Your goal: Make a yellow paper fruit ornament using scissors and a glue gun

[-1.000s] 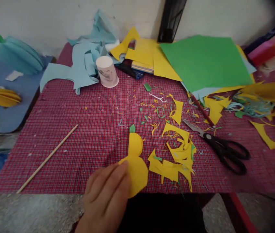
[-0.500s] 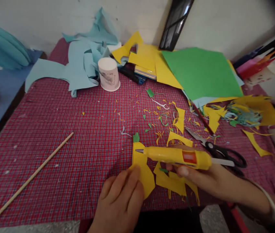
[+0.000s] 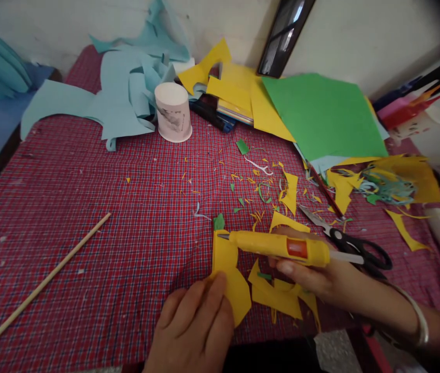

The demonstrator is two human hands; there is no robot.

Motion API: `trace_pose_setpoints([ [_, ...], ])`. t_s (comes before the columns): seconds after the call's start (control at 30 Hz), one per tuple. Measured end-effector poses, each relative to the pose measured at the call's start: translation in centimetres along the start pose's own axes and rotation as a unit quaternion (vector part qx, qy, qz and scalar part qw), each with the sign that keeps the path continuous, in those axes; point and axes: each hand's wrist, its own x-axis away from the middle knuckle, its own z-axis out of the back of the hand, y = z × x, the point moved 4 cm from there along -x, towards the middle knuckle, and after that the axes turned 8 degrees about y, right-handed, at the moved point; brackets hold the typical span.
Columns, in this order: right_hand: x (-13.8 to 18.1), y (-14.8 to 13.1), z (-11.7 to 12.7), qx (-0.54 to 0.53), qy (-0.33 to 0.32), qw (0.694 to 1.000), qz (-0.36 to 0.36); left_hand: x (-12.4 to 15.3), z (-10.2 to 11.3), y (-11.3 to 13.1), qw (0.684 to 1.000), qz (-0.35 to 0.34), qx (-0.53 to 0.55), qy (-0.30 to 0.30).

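Note:
A yellow paper cutout (image 3: 239, 296) lies near the front edge of the table, with a small green paper piece (image 3: 218, 222) at its top end. My left hand (image 3: 194, 324) holds the cutout down, fingers together over its left side. Closed around a yellow hot glue gun (image 3: 264, 244) is my right hand (image 3: 313, 277). The gun lies level, its metal nozzle pointing left at the cutout's top end, just below the green piece. Whether the tip touches the paper I cannot tell. A whitish glue stick (image 3: 346, 257) sticks out of the gun's back.
Black-handled scissors (image 3: 344, 241) lie beyond my right hand, among yellow scraps (image 3: 276, 298). A wooden stick (image 3: 44, 282) lies at left. Further back are a paper cup (image 3: 173, 114), light-blue paper (image 3: 121, 98), a green sheet (image 3: 326, 116) and a red pencil (image 3: 326, 191) on the checked cloth (image 3: 134, 248).
The whole view has shifted slightly. The glue gun's nozzle has come a little nearer the cutout's top left edge. My left hand stays on the cutout.

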Motion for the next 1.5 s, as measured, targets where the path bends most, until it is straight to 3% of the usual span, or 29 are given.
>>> trace_pose_setpoints([
  [0.43,0.2,0.1,0.0,0.014,-0.032,0.999,-0.014,-0.1,0.2,0.1,1.000,-0.003,0.009,0.007],
  [0.8,-0.4,0.1,0.2,0.024,0.003,1.000,-0.011,0.0,0.2,0.2,1.000,-0.001,0.003,-0.008],
  [1.2,1.9,0.7,-0.4,-0.020,-0.130,0.990,-0.042,-0.1,0.4,0.5,1.000,0.014,0.018,-0.014],
  [1.4,0.7,0.4,-0.1,-0.014,-0.051,0.998,-0.038,-0.1,0.4,0.4,0.999,0.012,0.021,-0.026],
  [1.5,0.5,0.3,-0.4,-0.016,-0.069,0.997,-0.031,-0.1,0.4,0.5,0.999,0.014,0.023,-0.034],
])
